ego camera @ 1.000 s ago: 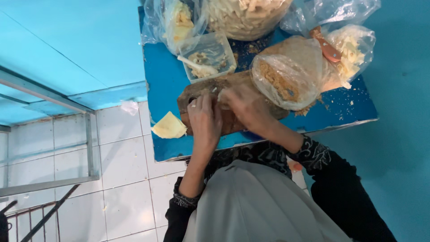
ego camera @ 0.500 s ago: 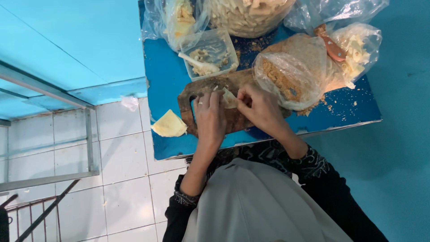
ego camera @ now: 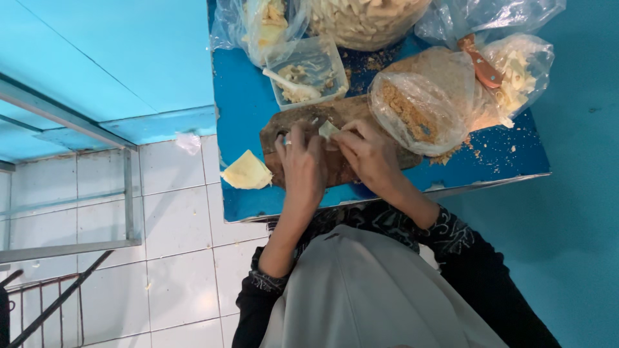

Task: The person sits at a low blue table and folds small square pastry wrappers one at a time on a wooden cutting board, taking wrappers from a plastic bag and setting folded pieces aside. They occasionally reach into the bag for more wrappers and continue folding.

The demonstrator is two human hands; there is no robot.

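A blue table (ego camera: 258,109) fills the upper middle of the head view; all positions below are given relative to the brown wooden board (ego camera: 303,125) lying on it.

Above the board, at the table's far edge, stands a large container of pale strips (ego camera: 364,19). Right of the board, overlapping its end, sits a clear plastic bag of brown crumbs (ego camera: 419,106); further right, a second bag of pale pieces (ego camera: 522,71) with a brown-handled tool (ego camera: 480,64) lying between the two. Directly above the board, just beside it, stands a clear square tub (ego camera: 309,67) holding crumbs and a white utensil. Above and left of the tub is another bag of yellowish pieces (ego camera: 264,22). Left of the board, at the table edge, lies a flat yellow wedge (ego camera: 247,173). Crumbs are scattered on the table right of the board.

On the board itself, both hands meet over a small pale piece (ego camera: 327,130). The left hand (ego camera: 302,169) is curled, fingertips pinching the piece's left side. The right hand (ego camera: 367,154) is likewise curled, fingers closed on the piece's right side.
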